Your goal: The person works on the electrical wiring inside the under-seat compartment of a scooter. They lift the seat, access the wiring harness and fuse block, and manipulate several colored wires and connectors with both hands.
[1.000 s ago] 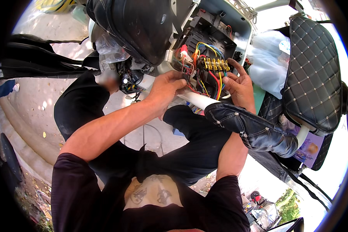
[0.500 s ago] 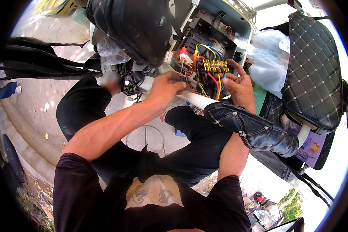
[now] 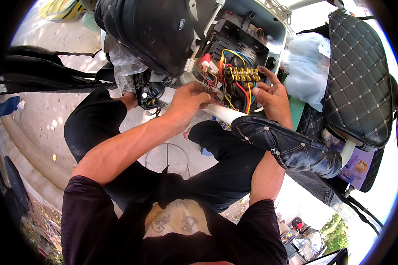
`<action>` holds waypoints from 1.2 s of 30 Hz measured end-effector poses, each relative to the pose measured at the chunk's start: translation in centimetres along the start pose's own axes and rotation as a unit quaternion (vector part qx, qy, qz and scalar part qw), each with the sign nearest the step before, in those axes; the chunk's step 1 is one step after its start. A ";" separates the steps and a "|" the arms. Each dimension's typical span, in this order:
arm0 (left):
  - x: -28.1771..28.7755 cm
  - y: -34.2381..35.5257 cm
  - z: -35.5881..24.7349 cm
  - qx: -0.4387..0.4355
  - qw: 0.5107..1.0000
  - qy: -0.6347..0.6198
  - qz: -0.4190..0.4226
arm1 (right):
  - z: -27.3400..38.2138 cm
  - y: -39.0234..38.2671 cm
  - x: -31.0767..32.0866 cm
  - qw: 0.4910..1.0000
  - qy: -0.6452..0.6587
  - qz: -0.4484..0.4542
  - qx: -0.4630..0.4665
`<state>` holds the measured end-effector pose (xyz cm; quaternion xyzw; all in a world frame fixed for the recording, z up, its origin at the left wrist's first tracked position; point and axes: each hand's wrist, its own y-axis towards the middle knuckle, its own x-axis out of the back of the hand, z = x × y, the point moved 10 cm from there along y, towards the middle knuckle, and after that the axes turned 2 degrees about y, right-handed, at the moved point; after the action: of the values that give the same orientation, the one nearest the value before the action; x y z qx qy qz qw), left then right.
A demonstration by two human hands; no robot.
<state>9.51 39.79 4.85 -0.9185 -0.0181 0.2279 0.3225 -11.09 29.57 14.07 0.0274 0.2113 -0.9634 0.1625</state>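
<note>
Inside an opened plastic compartment (image 3: pixel 276 42) lies a dark ribbed housing (image 3: pixel 239 90) with a brass terminal block (image 3: pixel 244 74) on it and red, yellow and blue wires (image 3: pixel 250 102) running from it. My right hand (image 3: pixel 273 99) is at the block's right end, thumb by the wires and fingers curled around that side, gripping the block. My left hand (image 3: pixel 185 101) pinches among thin wires at the lower left, beside a white bar (image 3: pixel 227 112); its fingertips are partly hidden. A red-and-white connector (image 3: pixel 206 59) sits above it.
A black seat (image 3: pixel 141 33) is above left, quilted padding (image 3: pixel 356 79) and a pale plastic bag (image 3: pixel 307 66) to the right. A padded black bar (image 3: pixel 287 148) crosses my right forearm. Exposed wiring (image 3: pixel 148 95) is left of my hands. A kerb (image 3: pixel 31 159) borders the pavement.
The terminal block and both hands have shifted very slightly left and up in the picture, along with the surroundings. The hands' grips look much the same.
</note>
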 end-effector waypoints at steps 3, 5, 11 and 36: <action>0.0 0.1 0.2 0.001 1.000 -0.008 0.005 | 0.1 0.0 -0.1 1.000 0.000 0.001 -0.001; 0.0 0.3 0.3 0.007 1.000 -0.004 0.006 | 0.2 -0.1 -0.2 1.000 -0.003 -0.001 -0.002; -0.1 0.5 0.5 0.003 1.000 -0.026 0.010 | -0.4 0.1 0.3 1.000 0.007 -0.008 -0.002; -0.8 1.2 1.9 0.030 0.996 -0.081 0.020 | -0.2 0.0 0.3 1.000 -0.017 -0.022 -0.012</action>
<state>7.85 39.83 3.12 -0.8873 -0.0193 0.3083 0.3425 -11.43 29.58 13.88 0.0044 0.2206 -0.9645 0.1453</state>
